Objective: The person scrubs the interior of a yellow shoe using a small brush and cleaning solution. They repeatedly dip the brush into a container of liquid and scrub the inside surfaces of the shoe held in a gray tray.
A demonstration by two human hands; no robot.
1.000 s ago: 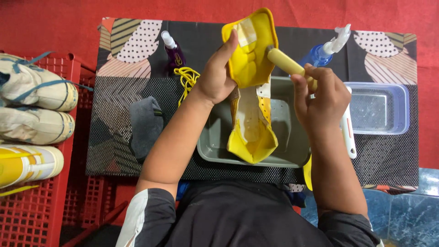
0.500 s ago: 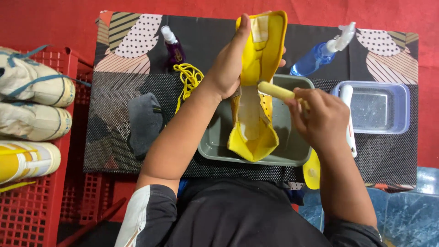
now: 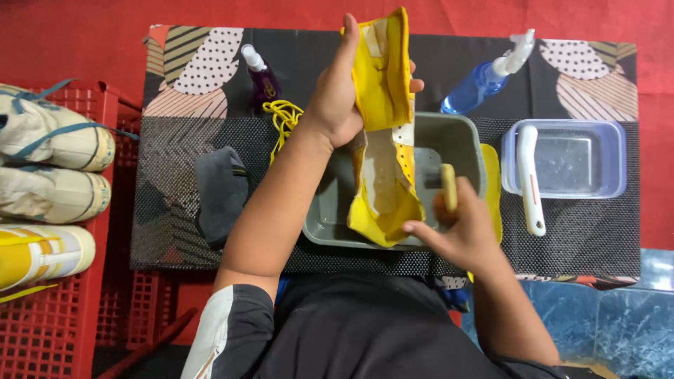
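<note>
While your left hand (image 3: 337, 105) wraps around the upper part of the yellow shoe (image 3: 385, 133), fingers closed on it near the top centre of the frame, the shoe hangs upright with its opening toward you and its lower end dipping into the grey basin (image 3: 463, 137) at the middle of the picture. Your right hand (image 3: 460, 235), just right of the shoe's lower end, is curled shut around a brush with a pale yellow handle (image 3: 448, 188), which sticks up over the basin beside the shoe. Left of the basin a dark grey cloth (image 3: 221, 193) lies on the patterned mat (image 3: 175, 63), and a bundle of yellow laces (image 3: 284, 119) sits just below a small purple spray bottle (image 3: 261, 78). At the upper right a blue spray bottle (image 3: 484, 81) lies tilted, and below it a clear plastic tub (image 3: 611, 161) carries a white brush (image 3: 530, 179) across its left rim. At the far left, worn pale sneakers (image 3: 49, 151) rest on a red crate (image 3: 84, 309).
</note>
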